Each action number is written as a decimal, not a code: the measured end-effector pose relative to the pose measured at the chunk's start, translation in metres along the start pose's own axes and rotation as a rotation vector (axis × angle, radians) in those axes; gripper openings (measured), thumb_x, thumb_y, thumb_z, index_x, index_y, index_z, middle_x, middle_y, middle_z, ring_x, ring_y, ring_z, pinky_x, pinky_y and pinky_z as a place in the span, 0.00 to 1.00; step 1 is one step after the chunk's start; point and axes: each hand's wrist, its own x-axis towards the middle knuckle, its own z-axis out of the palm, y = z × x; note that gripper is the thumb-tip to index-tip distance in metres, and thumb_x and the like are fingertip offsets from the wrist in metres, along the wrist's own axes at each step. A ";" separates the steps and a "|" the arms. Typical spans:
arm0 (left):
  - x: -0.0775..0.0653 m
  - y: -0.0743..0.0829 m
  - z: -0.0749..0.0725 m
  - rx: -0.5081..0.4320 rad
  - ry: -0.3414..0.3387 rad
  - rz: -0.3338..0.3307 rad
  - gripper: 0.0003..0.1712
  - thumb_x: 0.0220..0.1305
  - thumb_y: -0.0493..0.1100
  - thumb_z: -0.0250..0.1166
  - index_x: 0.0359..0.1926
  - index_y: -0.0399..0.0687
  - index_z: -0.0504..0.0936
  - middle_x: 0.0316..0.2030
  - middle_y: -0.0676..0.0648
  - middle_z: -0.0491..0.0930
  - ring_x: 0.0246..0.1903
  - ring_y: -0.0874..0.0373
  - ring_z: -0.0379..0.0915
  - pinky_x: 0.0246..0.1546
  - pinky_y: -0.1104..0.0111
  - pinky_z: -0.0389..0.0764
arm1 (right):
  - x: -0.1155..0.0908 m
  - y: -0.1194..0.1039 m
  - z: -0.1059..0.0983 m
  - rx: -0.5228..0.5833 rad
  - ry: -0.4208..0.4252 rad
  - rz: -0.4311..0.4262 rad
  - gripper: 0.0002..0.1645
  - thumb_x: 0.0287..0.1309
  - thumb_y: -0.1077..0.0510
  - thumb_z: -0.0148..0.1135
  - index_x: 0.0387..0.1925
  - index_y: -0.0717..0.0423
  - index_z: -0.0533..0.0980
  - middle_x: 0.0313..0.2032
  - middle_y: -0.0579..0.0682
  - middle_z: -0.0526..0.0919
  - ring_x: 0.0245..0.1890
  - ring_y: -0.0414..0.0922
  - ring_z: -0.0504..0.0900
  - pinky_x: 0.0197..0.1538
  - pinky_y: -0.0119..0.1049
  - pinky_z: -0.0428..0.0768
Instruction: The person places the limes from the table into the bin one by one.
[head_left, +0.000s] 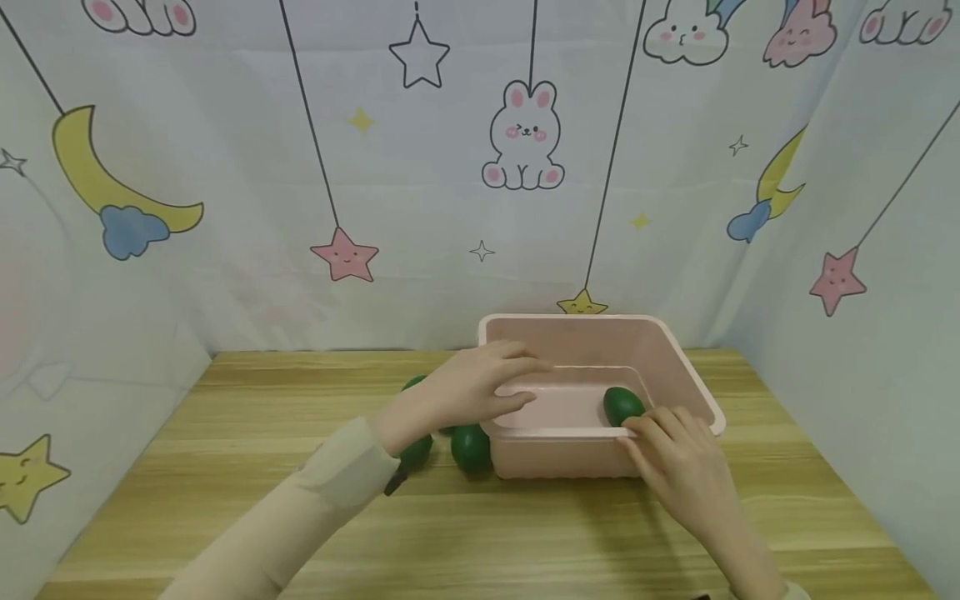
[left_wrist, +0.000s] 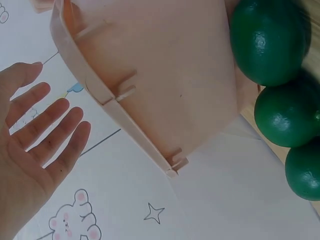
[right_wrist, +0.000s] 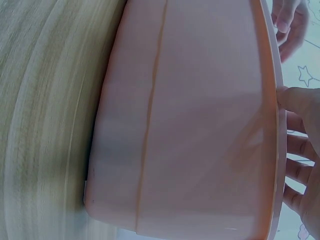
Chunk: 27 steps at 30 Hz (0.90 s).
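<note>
A pink plastic bin stands toward the right of the table. Over its near rim bends my right hand, thumb outside and fingers inside, gripping the edge; the right wrist view shows the thumb against the rim. Inside the bin, close to those fingers, lies one smooth dark-green egg-shaped fruit. My left hand hovers over the bin's left side with fingers extended and nothing in them. Several more green fruits sit left of the bin, partly hidden behind my left wrist; three show in the left wrist view.
The wood-grain table extends in front of the bin and to both sides. A white cloth backdrop printed with stars, moons and rabbits rises behind the table and along its sides.
</note>
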 end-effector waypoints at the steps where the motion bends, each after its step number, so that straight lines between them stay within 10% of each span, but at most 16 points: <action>1: -0.002 -0.001 0.000 -0.003 0.010 -0.008 0.22 0.67 0.50 0.60 0.61 0.58 0.76 0.55 0.53 0.77 0.52 0.59 0.74 0.48 0.65 0.80 | 0.000 0.000 0.000 0.000 -0.004 0.002 0.29 0.70 0.39 0.44 0.34 0.55 0.82 0.30 0.47 0.80 0.32 0.46 0.74 0.34 0.37 0.68; 21: -0.067 -0.006 0.016 -0.126 0.210 -0.190 0.23 0.64 0.47 0.64 0.60 0.58 0.77 0.55 0.52 0.77 0.57 0.57 0.73 0.57 0.60 0.77 | 0.001 0.000 0.000 -0.001 0.021 -0.005 0.29 0.70 0.39 0.44 0.34 0.56 0.82 0.30 0.48 0.80 0.32 0.46 0.74 0.34 0.38 0.68; 27: -0.086 -0.010 0.024 -0.164 0.254 -0.223 0.23 0.62 0.45 0.66 0.59 0.52 0.78 0.56 0.50 0.77 0.56 0.55 0.75 0.44 0.68 0.82 | 0.000 0.000 0.000 -0.007 -0.001 0.002 0.29 0.70 0.39 0.44 0.35 0.55 0.82 0.30 0.48 0.79 0.33 0.46 0.74 0.35 0.38 0.69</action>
